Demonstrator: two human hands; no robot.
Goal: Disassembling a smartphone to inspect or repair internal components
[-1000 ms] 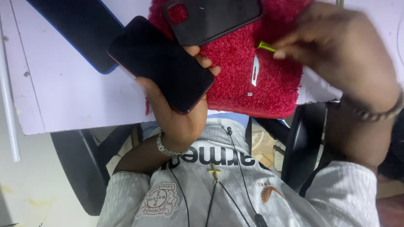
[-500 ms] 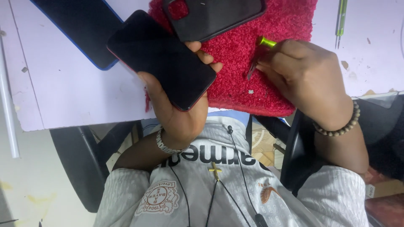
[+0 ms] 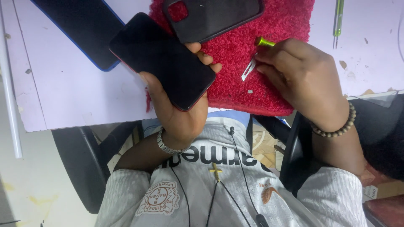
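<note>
- L hand: fingers curled round black phone, screen up, over desk edge by red towel.
- R hand: fingertips pinched on green-handled tool w/ thin metal blade, over towel.
- Black phone case lies on towel, just above.

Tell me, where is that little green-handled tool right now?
In the head view, the green-handled tool is pinched in the right hand, over the red cloth, just right of the dark phone held by the left hand.
</note>
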